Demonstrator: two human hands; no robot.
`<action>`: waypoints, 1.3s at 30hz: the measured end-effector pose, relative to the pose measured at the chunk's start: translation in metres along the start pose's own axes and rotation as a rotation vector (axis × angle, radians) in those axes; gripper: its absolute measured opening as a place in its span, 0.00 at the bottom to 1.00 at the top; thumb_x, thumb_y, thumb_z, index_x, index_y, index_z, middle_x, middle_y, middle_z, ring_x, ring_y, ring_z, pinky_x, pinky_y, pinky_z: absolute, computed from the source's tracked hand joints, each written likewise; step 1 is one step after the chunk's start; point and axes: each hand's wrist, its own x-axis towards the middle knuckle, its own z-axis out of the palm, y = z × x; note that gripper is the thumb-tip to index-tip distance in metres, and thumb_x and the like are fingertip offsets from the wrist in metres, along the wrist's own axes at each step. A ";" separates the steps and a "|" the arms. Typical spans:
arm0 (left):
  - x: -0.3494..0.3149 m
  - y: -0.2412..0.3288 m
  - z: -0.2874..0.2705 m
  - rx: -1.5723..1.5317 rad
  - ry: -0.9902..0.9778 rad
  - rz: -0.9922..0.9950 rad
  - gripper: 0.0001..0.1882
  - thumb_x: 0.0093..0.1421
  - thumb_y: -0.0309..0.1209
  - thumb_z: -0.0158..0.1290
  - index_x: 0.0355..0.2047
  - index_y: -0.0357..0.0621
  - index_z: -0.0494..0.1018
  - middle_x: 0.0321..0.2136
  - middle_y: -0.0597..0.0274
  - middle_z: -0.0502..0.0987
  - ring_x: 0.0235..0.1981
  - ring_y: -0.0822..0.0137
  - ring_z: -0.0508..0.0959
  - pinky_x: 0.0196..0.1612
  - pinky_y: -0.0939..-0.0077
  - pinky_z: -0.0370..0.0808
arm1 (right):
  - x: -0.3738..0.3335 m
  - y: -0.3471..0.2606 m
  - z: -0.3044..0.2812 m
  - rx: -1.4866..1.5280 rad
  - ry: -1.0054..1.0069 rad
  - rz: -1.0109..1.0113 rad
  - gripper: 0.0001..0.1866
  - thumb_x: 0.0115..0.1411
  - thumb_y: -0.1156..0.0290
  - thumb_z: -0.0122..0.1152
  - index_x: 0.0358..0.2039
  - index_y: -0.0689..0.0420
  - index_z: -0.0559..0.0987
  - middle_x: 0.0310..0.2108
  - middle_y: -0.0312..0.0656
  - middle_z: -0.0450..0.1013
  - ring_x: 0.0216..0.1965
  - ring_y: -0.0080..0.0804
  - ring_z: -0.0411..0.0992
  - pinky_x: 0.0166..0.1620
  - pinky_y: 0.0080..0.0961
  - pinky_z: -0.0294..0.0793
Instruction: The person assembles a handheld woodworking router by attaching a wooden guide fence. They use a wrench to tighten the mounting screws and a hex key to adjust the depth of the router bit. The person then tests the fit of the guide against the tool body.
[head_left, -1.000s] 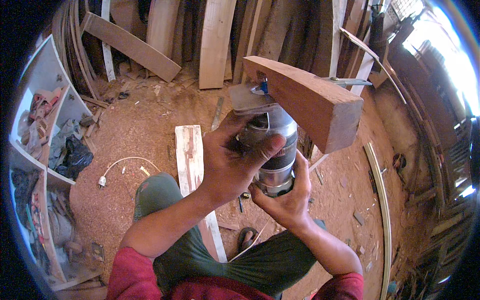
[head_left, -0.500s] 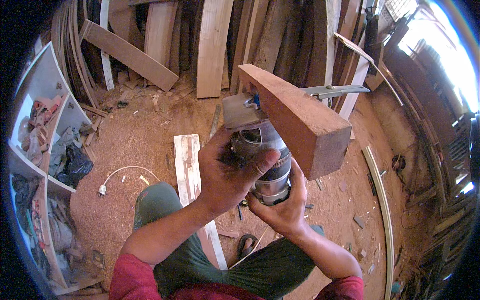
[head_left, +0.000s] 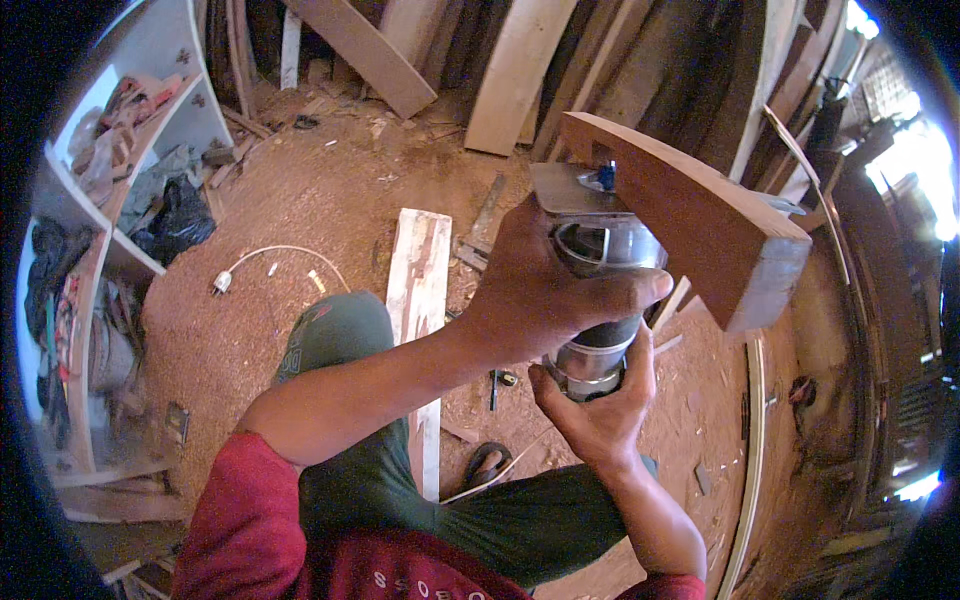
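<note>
Held up in front of me is a trim router (head_left: 590, 358) with a silver and black body, its flat base plate (head_left: 575, 195) turned upward. A small blue bit (head_left: 604, 177) shows at the plate's opening. My left hand (head_left: 535, 290) wraps round the body just below the plate, thumb across the front. Lower down, my right hand (head_left: 610, 405) grips the router's bottom end. A thick reddish-brown wooden block (head_left: 700, 220) sits against the base plate on the right, slanting down toward me. How it is fastened is hidden; a bit of metal arm (head_left: 785, 204) sticks out behind it.
Between my legs lies a paint-marked white board (head_left: 420, 270). A white cable with a plug (head_left: 222, 284) rests on the sawdust floor at left. Cluttered shelves (head_left: 150, 210) stand at far left, planks (head_left: 520, 70) lean at the back, and a long pale strip (head_left: 752, 450) lies at right.
My view has turned, so the floor, planks and shelves sit differently. The router and block now appear farther right and slightly tilted, with both hands keeping their hold.
</note>
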 end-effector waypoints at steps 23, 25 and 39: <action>-0.003 -0.011 -0.001 0.138 0.002 0.077 0.28 0.45 0.39 0.71 0.43 0.41 0.72 0.34 0.63 0.80 0.34 0.73 0.80 0.41 0.73 0.78 | -0.002 0.000 -0.005 0.072 -0.075 0.044 0.39 0.39 0.67 0.78 0.51 0.62 0.67 0.41 0.44 0.74 0.41 0.32 0.74 0.46 0.32 0.75; -0.003 -0.012 0.000 0.153 0.001 0.074 0.29 0.45 0.39 0.71 0.44 0.40 0.71 0.34 0.62 0.80 0.34 0.72 0.80 0.41 0.73 0.78 | -0.003 0.000 -0.006 0.067 -0.073 0.043 0.40 0.39 0.66 0.78 0.51 0.62 0.67 0.41 0.45 0.74 0.41 0.32 0.74 0.46 0.33 0.75; -0.001 -0.015 -0.001 0.103 -0.023 0.110 0.35 0.44 0.43 0.72 0.47 0.39 0.70 0.34 0.61 0.81 0.35 0.69 0.81 0.43 0.71 0.78 | -0.006 0.002 -0.007 0.040 -0.077 0.046 0.39 0.39 0.65 0.78 0.51 0.61 0.68 0.40 0.45 0.74 0.40 0.34 0.74 0.45 0.33 0.75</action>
